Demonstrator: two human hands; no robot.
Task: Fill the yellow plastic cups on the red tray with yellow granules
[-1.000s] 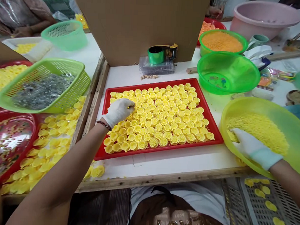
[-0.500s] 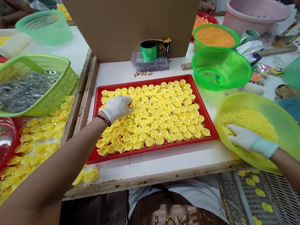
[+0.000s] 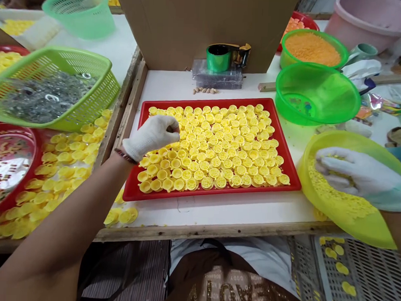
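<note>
A red tray (image 3: 214, 195) holds many small yellow plastic cups (image 3: 216, 149); most contain little yellow pieces, while several at the near left look empty. Over the tray's left side is my left hand (image 3: 153, 135), in a white glove, thumb and fingers pinched together just above the cups. Whatever it pinches is hidden. At the right, my gloved right hand (image 3: 360, 171) is inside a yellow basin (image 3: 365, 141), its fingers curled round some of the loose yellow pellets (image 3: 350, 206) there.
Left of the wooden rail (image 3: 123, 108) are a green basket (image 3: 86, 109) of clear parts and scattered yellow cups (image 3: 63, 172). Behind the tray, a tape dispenser (image 3: 218, 59) stands before a cardboard box (image 3: 204, 27). A green bowl (image 3: 317, 93) is at right.
My left hand has lifted a little off the cups. The right hand has turned and curled its fingers among the pellets, and the basin looks more tilted. The view has shifted left.
</note>
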